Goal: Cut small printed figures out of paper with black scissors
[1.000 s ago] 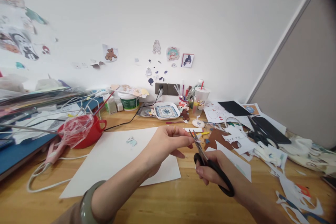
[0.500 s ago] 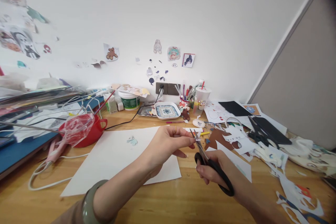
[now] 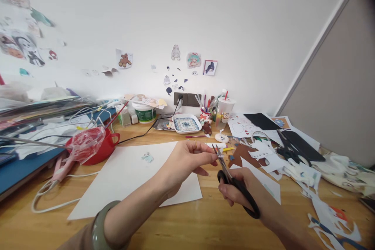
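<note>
My right hand (image 3: 238, 187) grips black-handled scissors (image 3: 227, 172), their blades slightly parted and pointing up and away. A tiny piece of paper (image 3: 220, 155) sits between the blades, pinched at its left side by the thumb and fingertips of my left hand (image 3: 193, 156). Its printed detail is too small to make out. Below and left of that hand lies a large white sheet (image 3: 125, 179), with a small pale-blue paper cutout (image 3: 147, 157) resting on it. My left forearm covers part of the sheet.
A red mug (image 3: 101, 150) with crumpled plastic stands at left beside a pink cabled tool (image 3: 63, 168). Behind are a patterned square dish (image 3: 186, 123) and a drink cup (image 3: 224, 113). Brown paper (image 3: 241, 154), a second pair of scissors (image 3: 293, 150) and paper scraps (image 3: 331, 215) lie at right.
Almost nothing differs. The scissors' handles have closed in very slightly, while both hands stay in the same place.
</note>
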Action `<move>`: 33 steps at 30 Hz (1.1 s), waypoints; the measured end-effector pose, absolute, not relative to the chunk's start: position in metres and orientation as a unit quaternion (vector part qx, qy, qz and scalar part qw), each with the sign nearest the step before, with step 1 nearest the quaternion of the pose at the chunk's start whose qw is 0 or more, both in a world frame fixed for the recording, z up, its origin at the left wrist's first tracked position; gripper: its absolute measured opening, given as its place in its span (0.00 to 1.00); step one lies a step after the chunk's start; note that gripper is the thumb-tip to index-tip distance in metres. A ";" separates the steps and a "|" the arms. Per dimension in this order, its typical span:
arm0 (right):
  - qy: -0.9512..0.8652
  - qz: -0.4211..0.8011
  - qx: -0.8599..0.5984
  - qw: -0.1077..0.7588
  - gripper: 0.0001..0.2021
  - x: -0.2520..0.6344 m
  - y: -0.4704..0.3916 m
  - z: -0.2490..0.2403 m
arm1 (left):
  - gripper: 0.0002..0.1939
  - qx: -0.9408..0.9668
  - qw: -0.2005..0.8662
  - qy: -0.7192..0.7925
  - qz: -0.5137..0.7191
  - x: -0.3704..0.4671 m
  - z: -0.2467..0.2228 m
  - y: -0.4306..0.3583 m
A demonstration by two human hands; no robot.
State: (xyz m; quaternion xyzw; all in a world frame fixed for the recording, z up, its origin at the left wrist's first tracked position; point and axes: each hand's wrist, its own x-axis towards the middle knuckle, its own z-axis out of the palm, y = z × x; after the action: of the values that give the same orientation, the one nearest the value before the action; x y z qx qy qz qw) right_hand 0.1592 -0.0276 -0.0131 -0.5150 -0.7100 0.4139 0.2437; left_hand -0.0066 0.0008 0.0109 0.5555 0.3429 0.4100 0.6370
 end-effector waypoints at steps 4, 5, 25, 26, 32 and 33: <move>-0.707 0.415 -0.519 0.241 0.11 0.160 -0.028 -0.013 | 0.06 0.557 0.637 0.343 0.408 -0.007 0.011 0.001; -0.709 0.411 -0.521 0.239 0.11 0.160 -0.028 -0.013 | 0.06 0.558 0.636 0.343 0.408 -0.007 0.011 0.002; -0.714 0.403 -0.525 0.229 0.12 0.161 -0.029 -0.010 | 0.05 0.563 0.636 0.344 0.399 -0.008 0.012 0.003; -0.712 0.406 -0.525 0.229 0.12 0.161 -0.029 -0.011 | 0.05 0.563 0.636 0.344 0.399 -0.008 0.012 0.003; -0.710 0.405 -0.530 0.225 0.12 0.161 -0.029 -0.012 | 0.04 0.563 0.641 0.344 0.392 -0.009 0.013 0.004; -0.710 0.403 -0.532 0.224 0.12 0.161 -0.029 -0.012 | 0.04 0.563 0.641 0.344 0.391 -0.010 0.014 0.004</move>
State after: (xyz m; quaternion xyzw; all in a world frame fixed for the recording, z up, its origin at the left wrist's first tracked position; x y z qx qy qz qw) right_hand 0.1608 -0.0292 -0.0116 -0.5321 -0.7101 0.4029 0.2242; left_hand -0.0096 0.0041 0.0135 0.5632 0.3443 0.3909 0.6415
